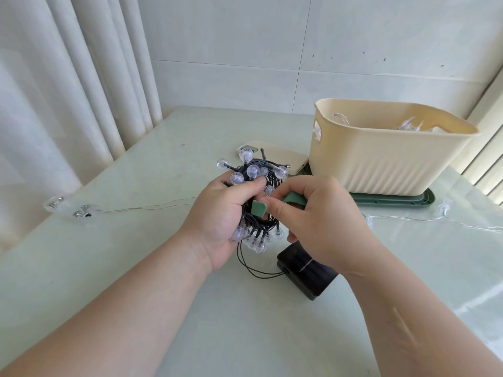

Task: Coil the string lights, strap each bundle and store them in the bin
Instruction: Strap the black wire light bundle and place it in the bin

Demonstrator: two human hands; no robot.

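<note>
Nearest, at the bottom edge: two bare forearms, reaching up over the pale green glossy table (136, 268). Just beyond the right wrist, flat on the table: a black rectangular plastic battery box (315, 281), partly hidden by that wrist, thin black leads looping from its left end up into the bundle.

Above that, held between both hands: a coiled bundle of dark-wired string lights with clear round bulbs (258, 170), bulbs clustered at top and bottom. Left hand (217, 213): wrapped round the coil's left side, fingers curled behind, thumb pressed over the front near the top. Right hand (326, 221): pinching a sage-green flat strap (258, 208) between thumb and forefinger, the squared end laid against the middle of the coil, the rest bending right under the curled fingers.

Further out on the left of the table: a clear plastic battery case (58, 204), a fine bare wire (149, 208) running from it toward the left hand. On the right, trailing off to the frame's edge: a loose clear-wired string of lights (446, 210).

Just behind the bundle, flat on the table: a beige rounded slab (288, 159), its kind unclear. Right of it: a cream ribbed plastic bin (386, 164), standing on a dark green flat lid (394, 200), holding clear coiled lights (408, 125), one bit poking out through the handle slot.

At the back: a cream pleated curtain (68, 91) and a pale tiled wall (245, 50).
</note>
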